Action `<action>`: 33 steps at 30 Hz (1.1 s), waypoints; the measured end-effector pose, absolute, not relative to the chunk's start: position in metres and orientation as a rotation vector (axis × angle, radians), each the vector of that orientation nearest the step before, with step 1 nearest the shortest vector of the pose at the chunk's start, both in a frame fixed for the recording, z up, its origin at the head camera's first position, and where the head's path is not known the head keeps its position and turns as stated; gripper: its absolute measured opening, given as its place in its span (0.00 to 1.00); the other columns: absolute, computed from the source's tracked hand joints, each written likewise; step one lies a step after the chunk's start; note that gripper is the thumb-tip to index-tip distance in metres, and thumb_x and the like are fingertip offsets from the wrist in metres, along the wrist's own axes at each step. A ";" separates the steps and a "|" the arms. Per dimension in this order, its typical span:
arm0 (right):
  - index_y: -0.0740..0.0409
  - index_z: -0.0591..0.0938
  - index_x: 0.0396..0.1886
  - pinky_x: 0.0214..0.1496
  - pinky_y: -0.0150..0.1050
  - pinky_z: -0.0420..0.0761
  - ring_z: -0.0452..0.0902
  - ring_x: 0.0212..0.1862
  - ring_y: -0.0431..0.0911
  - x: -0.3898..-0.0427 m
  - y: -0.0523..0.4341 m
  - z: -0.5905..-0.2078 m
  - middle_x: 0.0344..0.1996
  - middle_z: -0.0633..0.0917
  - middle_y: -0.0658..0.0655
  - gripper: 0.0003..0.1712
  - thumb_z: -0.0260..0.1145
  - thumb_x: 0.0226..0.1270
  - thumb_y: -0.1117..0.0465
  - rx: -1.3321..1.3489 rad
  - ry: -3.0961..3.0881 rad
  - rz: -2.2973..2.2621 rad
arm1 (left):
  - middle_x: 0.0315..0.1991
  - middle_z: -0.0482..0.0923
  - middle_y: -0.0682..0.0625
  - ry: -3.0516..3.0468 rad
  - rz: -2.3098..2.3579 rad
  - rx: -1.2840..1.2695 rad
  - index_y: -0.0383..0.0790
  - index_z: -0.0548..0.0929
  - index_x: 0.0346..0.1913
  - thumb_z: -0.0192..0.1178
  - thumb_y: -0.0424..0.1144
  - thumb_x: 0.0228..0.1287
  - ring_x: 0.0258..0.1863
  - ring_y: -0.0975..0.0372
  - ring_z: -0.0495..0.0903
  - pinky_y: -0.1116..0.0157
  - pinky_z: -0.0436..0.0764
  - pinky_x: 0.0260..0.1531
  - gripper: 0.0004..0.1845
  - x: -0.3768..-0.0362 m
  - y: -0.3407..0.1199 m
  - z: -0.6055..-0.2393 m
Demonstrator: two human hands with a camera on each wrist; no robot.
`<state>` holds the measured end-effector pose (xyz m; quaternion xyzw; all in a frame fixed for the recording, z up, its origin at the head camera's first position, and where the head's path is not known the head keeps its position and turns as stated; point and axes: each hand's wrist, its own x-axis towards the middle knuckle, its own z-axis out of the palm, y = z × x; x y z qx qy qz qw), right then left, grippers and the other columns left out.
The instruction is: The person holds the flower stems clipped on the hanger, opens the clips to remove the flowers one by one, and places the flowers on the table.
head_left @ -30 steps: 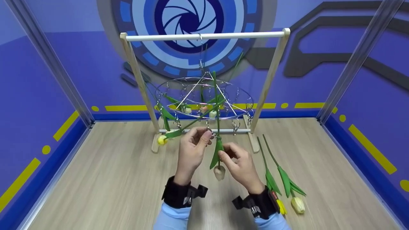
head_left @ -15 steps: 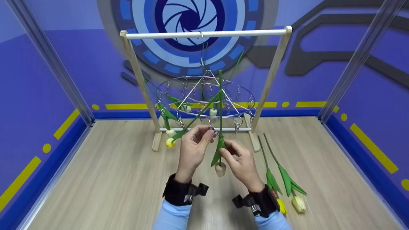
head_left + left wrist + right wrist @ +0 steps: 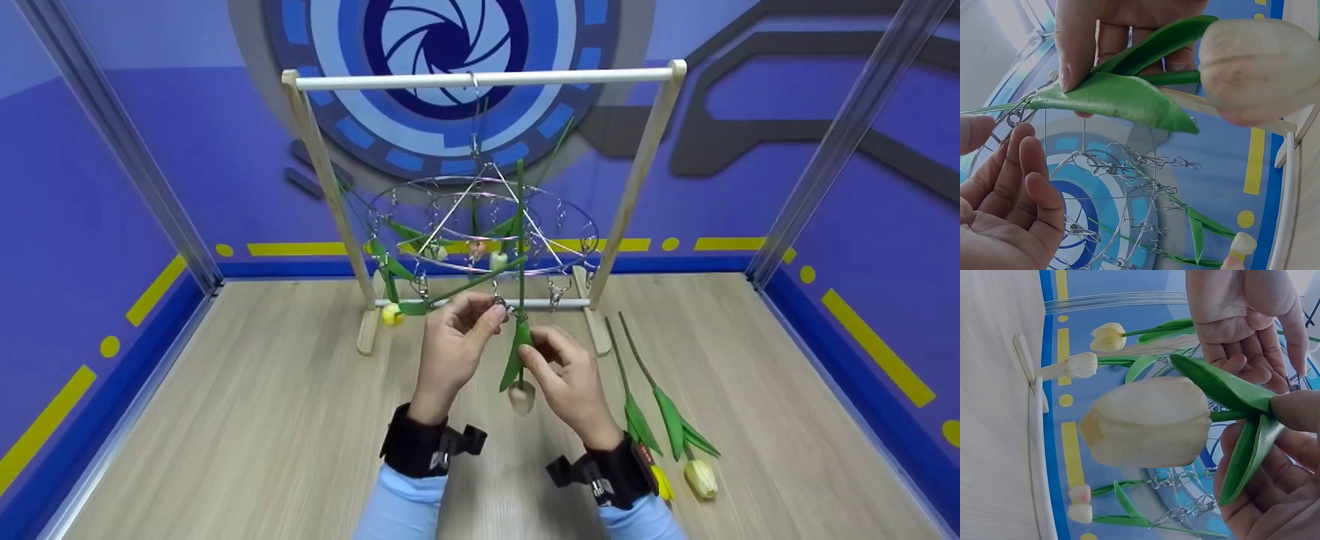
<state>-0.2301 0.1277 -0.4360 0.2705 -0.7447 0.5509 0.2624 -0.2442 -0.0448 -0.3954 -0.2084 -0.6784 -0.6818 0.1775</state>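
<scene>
A: What are the two hands doing under the hanger?

B: The right hand [image 3: 568, 382] pinches a cream tulip [image 3: 521, 397] by its stem and leaves, thumb and fingers [image 3: 1297, 410] curled onto the green just above the bloom. The flower hangs head down, its stem running straight up through the round wire clip hanger [image 3: 480, 225].

A: And the other one?

B: The left hand [image 3: 450, 352] is raised beside it, fingertips pinched on a small metal clip [image 3: 501, 304] dangling from the hanger's lower ring, right next to the tulip's stem. In the left wrist view the thumb and fingers sit at the wire.

A: Does the hanger hold anything else?

B: Yes. Several tulips hang in its clips: one with a yellow head [image 3: 391, 315] slants out to the left, and a few pale heads [image 3: 499, 261] dangle inside the rings. The hanger hooks onto the white bar of a wooden rack [image 3: 480, 78].

A: Anything lying on the floor?

B: Two loose tulips [image 3: 675, 435] lie side by side on the wooden floor [image 3: 225, 420], to the right of the right wrist, heads toward the person.
</scene>
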 end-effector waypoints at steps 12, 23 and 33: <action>0.63 0.86 0.46 0.38 0.30 0.80 0.80 0.35 0.39 -0.228 0.129 -0.434 0.36 0.85 0.55 0.06 0.66 0.72 0.71 0.713 -2.029 1.539 | 0.37 0.86 0.38 -1.892 -1.967 -0.589 0.30 0.86 0.44 0.64 0.32 0.72 0.33 0.60 0.83 0.66 0.82 0.38 0.07 -0.245 -0.044 -0.396; 0.63 0.86 0.43 0.37 0.29 0.79 0.79 0.33 0.38 -0.229 0.130 -0.434 0.35 0.86 0.54 0.05 0.67 0.71 0.71 0.719 -2.020 1.514 | 0.35 0.86 0.40 -1.860 -1.991 -0.566 0.29 0.85 0.43 0.64 0.31 0.72 0.33 0.60 0.83 0.66 0.82 0.38 0.06 -0.244 -0.042 -0.397; 0.62 0.87 0.43 0.36 0.29 0.78 0.78 0.33 0.39 -0.227 0.130 -0.432 0.34 0.86 0.54 0.05 0.67 0.71 0.71 0.731 -2.007 1.510 | 0.34 0.87 0.38 -1.829 -1.994 -0.569 0.28 0.85 0.41 0.63 0.30 0.72 0.33 0.60 0.84 0.65 0.83 0.38 0.06 -0.244 -0.041 -0.399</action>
